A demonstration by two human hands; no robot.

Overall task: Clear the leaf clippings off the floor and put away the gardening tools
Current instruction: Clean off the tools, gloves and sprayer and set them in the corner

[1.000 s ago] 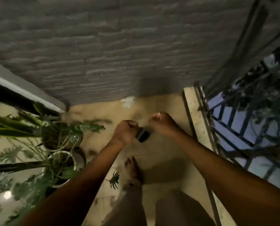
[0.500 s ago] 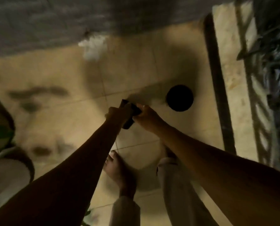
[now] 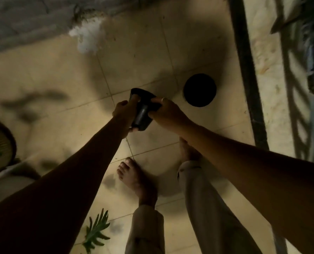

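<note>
Holding a small black pot (image 3: 142,114) over the floor (image 3: 134,52), both hands have dropped lower than a moment ago. The left hand (image 3: 124,114) has its grip on the rim and the right hand (image 3: 166,111) grips the side. One leaf clipping (image 3: 95,230) lies near a bare foot (image 3: 136,180), not picked up yet.

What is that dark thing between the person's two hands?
A small black pot, seen in the head view. The left hand grips one side of it and the right hand grips the other.
</note>
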